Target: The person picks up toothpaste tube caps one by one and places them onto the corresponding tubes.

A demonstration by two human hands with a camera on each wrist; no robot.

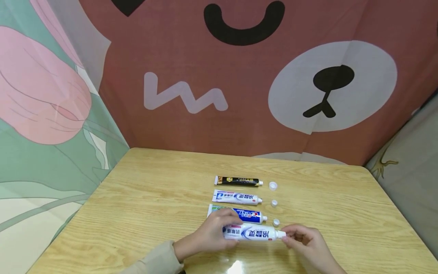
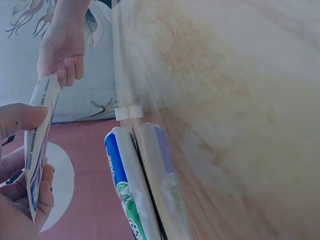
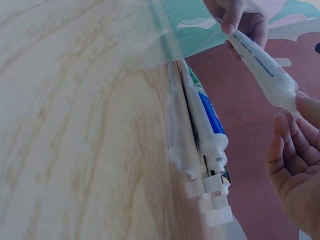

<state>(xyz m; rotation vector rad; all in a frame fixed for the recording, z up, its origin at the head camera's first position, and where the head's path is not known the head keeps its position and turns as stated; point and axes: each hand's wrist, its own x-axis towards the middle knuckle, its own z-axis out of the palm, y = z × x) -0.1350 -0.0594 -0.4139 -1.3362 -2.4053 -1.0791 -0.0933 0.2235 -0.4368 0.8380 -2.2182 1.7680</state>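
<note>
My left hand [image 1: 220, 230] grips a white toothpaste tube [image 1: 256, 232] around its flat tail half, thumb on one side and fingers on the other. The tube is held level above the table, its nozzle end pointing right. At that end, my right hand [image 1: 308, 243] pinches the small white cap [image 1: 281, 234] between thumb and fingertips. Right behind the held tube lies a blue and green toothpaste tube [image 1: 251, 215], partly hidden by my left hand. In the right wrist view, the held tube [image 3: 262, 67] slants down to the right hand's fingers.
Farther back lie a smaller white toothpaste tube [image 1: 236, 197] and a black one [image 1: 239, 181], roughly parallel. Beside their uncapped nozzles stand three loose white caps, the nearest cap [image 1: 276, 222] close to my right hand. A printed cloth [image 1: 239, 125] hangs behind the wooden table [image 1: 137, 198].
</note>
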